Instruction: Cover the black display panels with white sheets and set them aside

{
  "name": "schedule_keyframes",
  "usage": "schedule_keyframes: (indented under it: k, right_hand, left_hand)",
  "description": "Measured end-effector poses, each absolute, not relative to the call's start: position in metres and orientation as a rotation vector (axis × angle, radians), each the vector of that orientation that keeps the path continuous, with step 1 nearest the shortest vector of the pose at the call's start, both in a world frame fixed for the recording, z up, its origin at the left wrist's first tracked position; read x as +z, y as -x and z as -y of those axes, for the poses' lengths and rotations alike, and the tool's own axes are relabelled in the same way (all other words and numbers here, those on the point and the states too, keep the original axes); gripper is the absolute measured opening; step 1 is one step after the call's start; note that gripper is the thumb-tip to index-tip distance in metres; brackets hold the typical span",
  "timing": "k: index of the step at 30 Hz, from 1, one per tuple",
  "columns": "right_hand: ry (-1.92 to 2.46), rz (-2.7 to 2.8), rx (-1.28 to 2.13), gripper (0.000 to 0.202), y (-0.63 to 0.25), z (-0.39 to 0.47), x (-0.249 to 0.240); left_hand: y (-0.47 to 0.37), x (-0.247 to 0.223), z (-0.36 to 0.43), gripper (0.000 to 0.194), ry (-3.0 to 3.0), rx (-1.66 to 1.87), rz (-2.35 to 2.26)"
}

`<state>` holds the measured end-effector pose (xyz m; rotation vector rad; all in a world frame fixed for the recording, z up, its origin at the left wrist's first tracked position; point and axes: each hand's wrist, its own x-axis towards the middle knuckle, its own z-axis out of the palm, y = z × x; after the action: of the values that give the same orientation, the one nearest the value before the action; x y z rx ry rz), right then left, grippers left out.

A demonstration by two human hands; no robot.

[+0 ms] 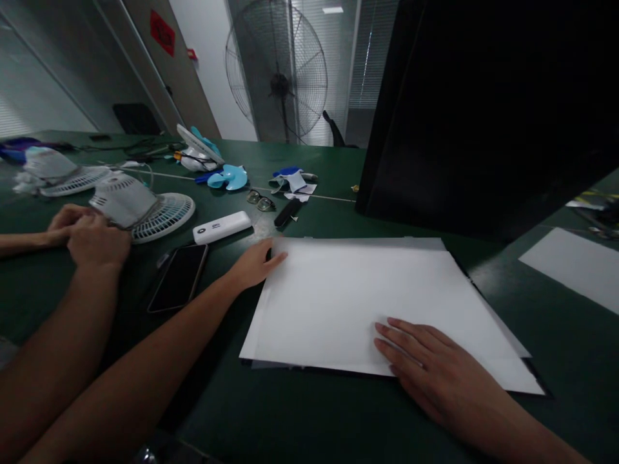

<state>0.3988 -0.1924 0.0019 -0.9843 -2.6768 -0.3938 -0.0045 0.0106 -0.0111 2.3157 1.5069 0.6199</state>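
Observation:
Several thin white sheets [348, 296] lie stacked slightly askew on the green table, with dark edges showing beneath at the front and right. My left hand [254, 264] is at the far left corner of the stack, its thumb resting on the top sheet and apart from the index finger. The undersides of its other fingers are hidden. Near the front edge, right of the middle, my right hand [430, 367] lies palm down with its fingers stretched out over the top sheet and holds nothing.
A large black panel [474, 116] stands behind the stack. At left are a phone [178, 280], a white device [222, 227] and another person's hands [91, 235] at a white fan part [126, 200]. Glasses [261, 200] lie farther back. Another white sheet [575, 264] is at right.

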Motion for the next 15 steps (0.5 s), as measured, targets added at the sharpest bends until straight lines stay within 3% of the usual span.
schedule_keyframes:
  k: [15]
  right_hand:
    - [1.026, 2.78, -0.148, 0.052, -0.3975, 0.1936, 0.0022]
  left_hand:
    - [0.0046, -0.0139, -0.0139, 0.08, -2.389, 0.582, -1.439]
